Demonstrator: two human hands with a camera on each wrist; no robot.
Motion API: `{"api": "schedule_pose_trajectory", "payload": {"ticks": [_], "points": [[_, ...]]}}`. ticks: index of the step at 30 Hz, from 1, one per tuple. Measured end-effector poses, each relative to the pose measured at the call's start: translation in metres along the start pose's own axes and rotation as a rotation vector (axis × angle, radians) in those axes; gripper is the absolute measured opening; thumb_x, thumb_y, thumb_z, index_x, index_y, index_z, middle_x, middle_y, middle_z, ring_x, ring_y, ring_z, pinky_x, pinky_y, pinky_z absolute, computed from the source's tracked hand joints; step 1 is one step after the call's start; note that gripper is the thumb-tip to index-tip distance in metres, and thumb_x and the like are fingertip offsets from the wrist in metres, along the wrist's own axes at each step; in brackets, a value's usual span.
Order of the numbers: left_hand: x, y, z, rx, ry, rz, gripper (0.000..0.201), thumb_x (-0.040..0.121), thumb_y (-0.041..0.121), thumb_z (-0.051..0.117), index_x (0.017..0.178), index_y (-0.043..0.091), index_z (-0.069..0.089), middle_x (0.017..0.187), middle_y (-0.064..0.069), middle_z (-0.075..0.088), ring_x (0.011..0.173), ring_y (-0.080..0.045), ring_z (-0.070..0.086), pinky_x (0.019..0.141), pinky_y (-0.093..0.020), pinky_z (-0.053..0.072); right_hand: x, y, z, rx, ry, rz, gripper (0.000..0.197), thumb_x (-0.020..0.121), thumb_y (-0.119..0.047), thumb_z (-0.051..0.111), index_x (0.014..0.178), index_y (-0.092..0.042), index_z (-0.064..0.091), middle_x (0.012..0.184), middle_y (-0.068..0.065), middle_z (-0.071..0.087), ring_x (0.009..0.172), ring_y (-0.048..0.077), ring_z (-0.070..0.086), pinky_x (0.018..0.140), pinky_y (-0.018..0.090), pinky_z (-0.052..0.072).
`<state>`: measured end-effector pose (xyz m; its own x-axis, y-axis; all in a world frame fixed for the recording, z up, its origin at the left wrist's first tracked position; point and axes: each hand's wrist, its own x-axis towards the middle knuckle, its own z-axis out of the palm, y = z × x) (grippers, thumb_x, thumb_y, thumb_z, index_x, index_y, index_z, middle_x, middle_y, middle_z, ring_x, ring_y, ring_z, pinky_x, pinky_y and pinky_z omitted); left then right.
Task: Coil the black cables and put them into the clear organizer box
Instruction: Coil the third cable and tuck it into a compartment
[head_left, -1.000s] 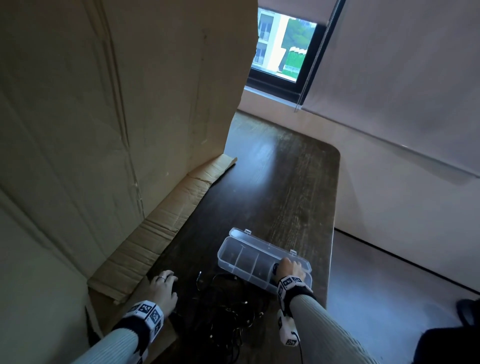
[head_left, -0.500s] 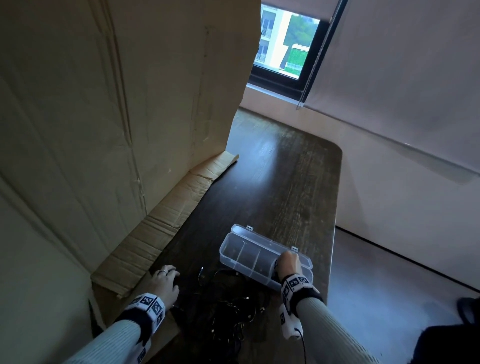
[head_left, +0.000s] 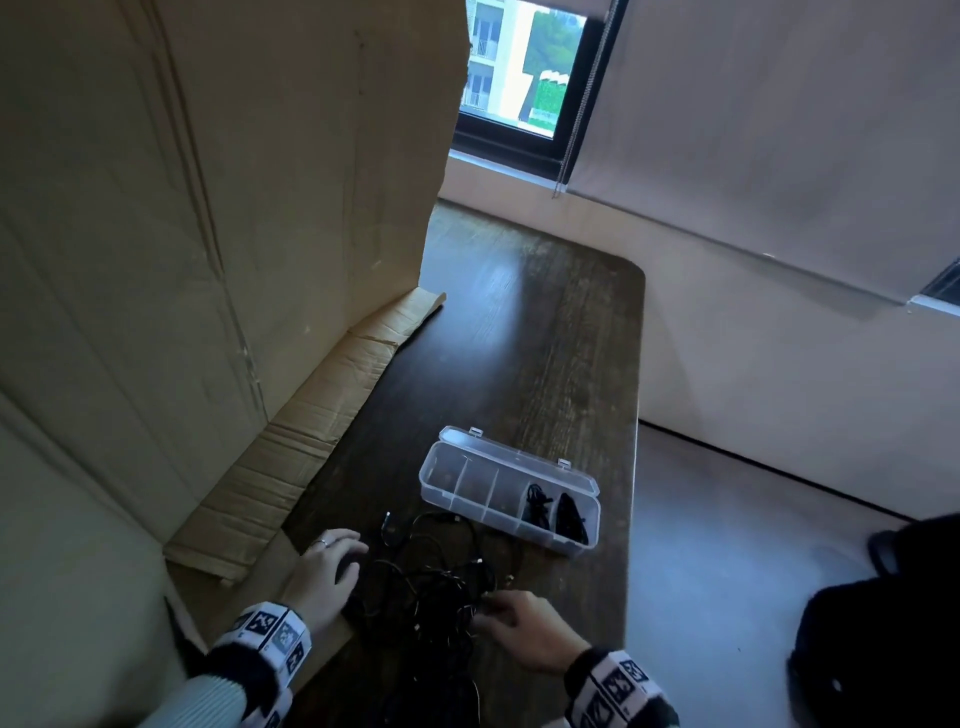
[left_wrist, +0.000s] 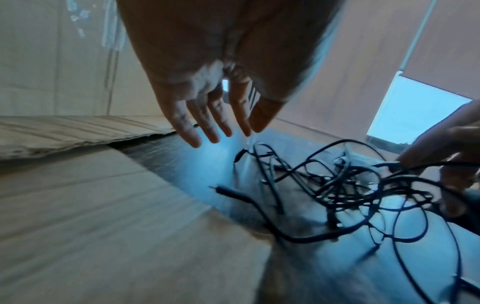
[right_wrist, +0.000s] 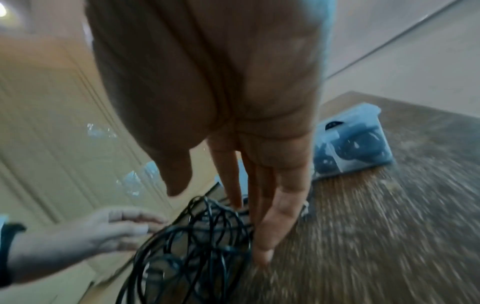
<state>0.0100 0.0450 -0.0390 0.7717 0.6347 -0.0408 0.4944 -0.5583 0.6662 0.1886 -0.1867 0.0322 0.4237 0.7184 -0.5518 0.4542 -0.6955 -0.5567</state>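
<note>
A tangle of black cables lies on the dark wooden table near its front edge. Behind it to the right stands the clear organizer box with its lid open. Two coiled black cables fill its two right compartments; the others are empty. My left hand hovers at the tangle's left side with relaxed fingers and holds nothing. My right hand reaches into the tangle from the right, its straight fingers touching the cables.
A tall cardboard sheet stands along the table's left side, and its folded flap lies on the tabletop. The table's right edge drops to the floor. A dark bag sits on the floor at right.
My right hand has left the organizer box and come back to the right side of the cable tangle. The left hand has stayed beside the tangle.
</note>
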Motion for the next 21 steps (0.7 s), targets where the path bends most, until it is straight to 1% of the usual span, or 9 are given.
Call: {"api": "schedule_pose_trajectory", "payload": {"ticks": [2,4,6,7,9,13,16,18,21], "points": [[-0.006,0.016,0.003,-0.016,-0.046,0.094,0.021,0.087,0.012,0.061,0.105,0.022,0.067,0.119,0.013,0.053,0.110,-0.005,0.054,0.090,-0.012,0.035,0.001,-0.004,0.012,0.052,0.016,0.022,0.070,0.086,-0.064,0.050,0.140,-0.020,0.047,0.134,0.000,0.059,0.122,0.014,0.055,0.097,0.019,0.041],[-0.008,0.033,0.009,-0.032,-0.096,0.161,0.025,0.087,0.017,0.061,0.111,0.026,0.064,0.121,0.018,0.051,0.114,-0.002,0.052,0.094,-0.014,0.038,0.009,-0.012,0.016,0.040,0.060,0.008,0.056,0.090,-0.054,0.054,0.134,-0.020,0.054,0.125,-0.002,0.063,0.117,0.015,0.058,0.097,0.022,0.042],[-0.008,0.048,0.012,-0.008,-0.126,0.213,0.034,0.086,0.024,0.060,0.119,0.029,0.059,0.126,0.019,0.050,0.117,-0.002,0.051,0.099,-0.024,0.043,0.019,-0.018,0.019,0.003,0.067,0.007,0.021,0.090,-0.039,0.061,0.096,-0.021,0.071,0.088,-0.008,0.067,0.092,0.010,0.061,0.086,0.023,0.046],[-0.007,0.054,0.013,0.000,-0.134,0.236,0.039,0.085,0.026,0.061,0.123,0.029,0.056,0.129,0.017,0.050,0.119,-0.003,0.051,0.101,-0.026,0.042,0.022,-0.021,0.018,-0.020,0.060,-0.003,0.018,0.089,-0.033,0.064,0.074,-0.024,0.065,0.071,-0.011,0.060,0.082,0.010,0.058,0.080,0.024,0.045],[-0.005,0.067,0.013,-0.026,-0.182,0.271,0.051,0.082,0.024,0.064,0.130,0.028,0.050,0.132,0.014,0.050,0.121,-0.003,0.048,0.104,-0.023,0.038,0.028,-0.023,0.019,-0.014,0.053,-0.016,0.032,0.086,-0.027,0.066,0.056,-0.022,0.054,0.059,-0.010,0.051,0.069,0.009,0.053,0.074,0.026,0.043],[-0.002,0.085,0.019,-0.004,-0.259,0.307,0.055,0.080,0.029,0.062,0.132,0.024,0.047,0.125,0.007,0.060,0.114,-0.010,0.057,0.098,-0.024,0.042,0.020,-0.036,0.006,0.184,0.122,-0.109,0.014,0.088,-0.024,0.066,0.094,-0.018,0.076,0.088,0.004,0.074,0.081,0.006,0.062,0.076,0.025,0.049],[-0.001,0.088,0.018,0.070,-0.116,0.279,0.035,0.082,0.034,0.060,0.114,0.022,0.060,0.104,-0.006,0.066,0.099,-0.023,0.063,0.091,-0.030,0.045,-0.010,-0.056,-0.016,0.442,0.251,-0.245,0.016,0.092,-0.016,0.063,0.085,-0.017,0.078,0.082,0.002,0.076,0.075,0.003,0.065,0.072,0.024,0.055],[-0.001,0.084,0.015,0.140,-0.081,0.297,0.021,0.084,0.035,0.060,0.103,0.025,0.062,0.090,-0.001,0.066,0.089,-0.021,0.062,0.090,-0.034,0.047,-0.034,-0.070,-0.037,0.589,0.307,-0.302,0.017,0.093,-0.010,0.060,0.086,-0.013,0.075,0.076,-0.003,0.076,0.074,0.004,0.069,0.072,0.017,0.054],[-0.002,0.069,0.007,0.185,-0.152,0.210,0.012,0.094,0.032,0.051,0.092,0.034,0.063,0.075,0.016,0.064,0.085,-0.011,0.063,0.086,-0.031,0.046,-0.070,-0.077,-0.074,0.809,0.429,-0.388,0.016,0.093,-0.012,0.057,0.091,-0.008,0.072,0.076,0.005,0.072,0.071,0.015,0.068,0.069,0.027,0.056]]}}
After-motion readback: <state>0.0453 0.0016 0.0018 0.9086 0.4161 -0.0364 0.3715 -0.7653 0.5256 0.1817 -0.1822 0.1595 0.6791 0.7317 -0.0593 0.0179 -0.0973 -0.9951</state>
